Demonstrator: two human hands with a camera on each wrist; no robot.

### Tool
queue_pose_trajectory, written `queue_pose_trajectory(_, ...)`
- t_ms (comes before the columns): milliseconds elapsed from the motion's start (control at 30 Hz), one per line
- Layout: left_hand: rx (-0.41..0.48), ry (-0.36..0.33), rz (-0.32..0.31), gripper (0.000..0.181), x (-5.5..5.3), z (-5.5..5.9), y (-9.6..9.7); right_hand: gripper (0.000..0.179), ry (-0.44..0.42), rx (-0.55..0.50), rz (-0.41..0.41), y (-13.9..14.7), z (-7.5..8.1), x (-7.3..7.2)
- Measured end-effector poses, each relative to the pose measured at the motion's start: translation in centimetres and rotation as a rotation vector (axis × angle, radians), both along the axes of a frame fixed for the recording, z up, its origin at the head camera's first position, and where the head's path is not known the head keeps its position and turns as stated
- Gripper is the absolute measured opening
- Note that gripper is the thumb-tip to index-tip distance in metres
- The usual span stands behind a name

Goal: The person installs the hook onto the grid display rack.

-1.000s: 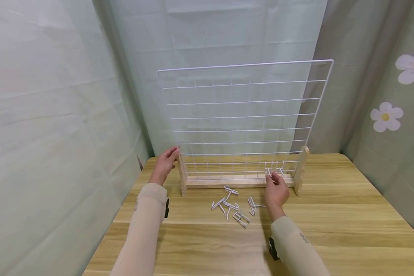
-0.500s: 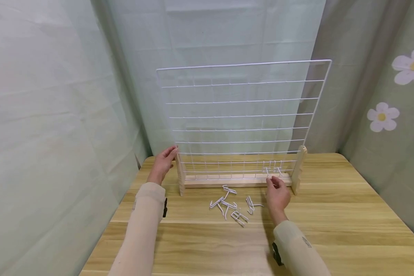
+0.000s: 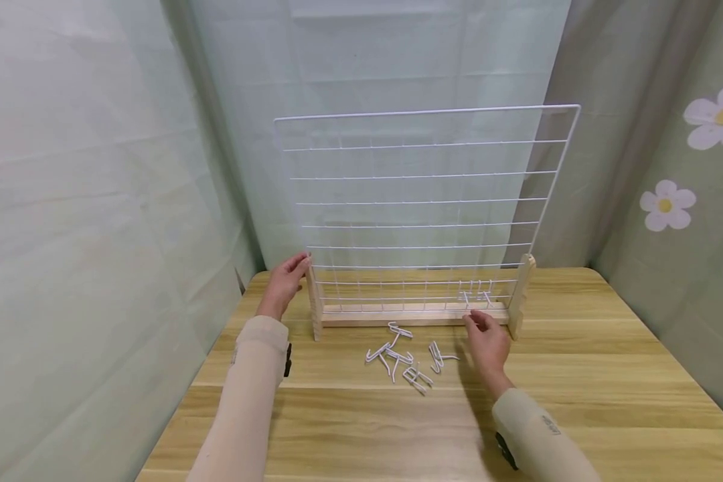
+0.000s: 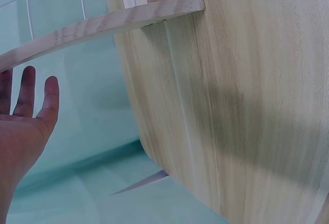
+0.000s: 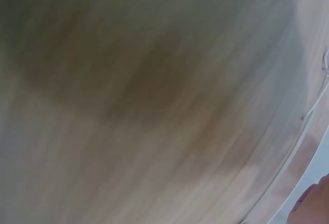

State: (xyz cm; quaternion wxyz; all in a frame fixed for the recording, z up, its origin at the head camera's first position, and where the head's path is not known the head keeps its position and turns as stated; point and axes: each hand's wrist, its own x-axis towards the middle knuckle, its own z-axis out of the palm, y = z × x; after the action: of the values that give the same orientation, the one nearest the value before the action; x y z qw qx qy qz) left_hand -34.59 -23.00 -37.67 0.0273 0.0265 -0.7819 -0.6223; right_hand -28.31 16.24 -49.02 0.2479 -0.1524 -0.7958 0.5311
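Observation:
A white wire grid rack (image 3: pixel 422 201) stands upright between two wooden side posts joined by a low wooden bar. My left hand (image 3: pixel 284 284) pinches the top of the left post (image 3: pixel 315 301); in the left wrist view, several fingers extend beside that post, and the thumb is out of sight. Two white wire hooks (image 3: pixel 466 296) hang low at the grid's right end. Just in front of them is my right hand (image 3: pixel 488 341), its fingers loosely bent and holding nothing. Only part of it shows at the right wrist view's lower right corner.
Several loose white wire hooks (image 3: pixel 398 357) lie on the wooden table (image 3: pixel 361 428) in front of the rack, left of my right hand. Pale green cloth (image 3: pixel 397 53) hangs behind and along both sides, with daisies printed on the right side.
My right hand has let go at the hooks on the grid and drawn back toward me, slightly down and right. My left hand stays at the left post.

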Motion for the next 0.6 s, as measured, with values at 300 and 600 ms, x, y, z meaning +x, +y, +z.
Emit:
queue_pose_trajectory(300,0.003,0.012,-0.011,0.051,0.1,0.2,0.0,0.022,-0.032,0.115,0.14,1.1,-0.5,0.3)
queue_pose_trajectory(600,-0.011,0.007,-0.009,0.049,0.1,0.3,0.1,0.017,-0.02,0.189,0.26,1.9,-1.1,1.2)
